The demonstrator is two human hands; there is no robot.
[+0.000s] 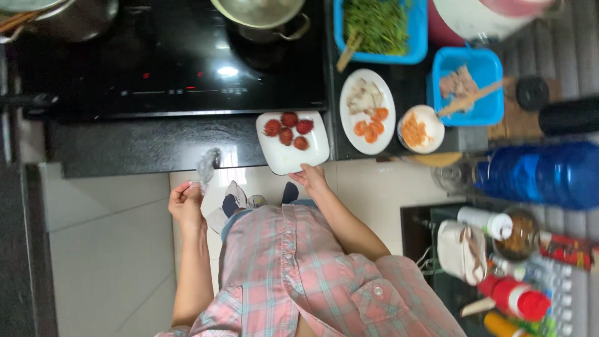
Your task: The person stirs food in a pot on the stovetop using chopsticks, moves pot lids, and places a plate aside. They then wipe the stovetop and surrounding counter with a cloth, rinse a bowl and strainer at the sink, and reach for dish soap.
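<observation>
While the right hand grips the near edge of a white square plate, fingers curled shut on its rim, the plate sits at the front edge of the dark counter, just beyond the fingertips. Five red, hairy rambutans lie on it, clustered toward the side farthest from that hand.

The left hand is held off the counter edge, well apart from the plate, its fingers pinched closed on a crumpled bit of clear plastic wrap that hangs from the fingertips toward the counter.

Just beside the plate, on the far side from the left hand, stands a white oval dish holding pale sliced pieces and orange carrot rounds. Next to that is a small white bowl with a heap of orange shreds. Farther from the right hand, a blue tray holds pale pieces of meat with a pair of wooden chopsticks laid across it, and another blue tray is filled with green leafy stalks.

Beyond the plate lies a black glass cooktop bearing a steel pot, whose contents cannot be made out. Out past the right elbow, a blue bottle and a crowded rack of jars and sauce bottles are near the edge of view.
</observation>
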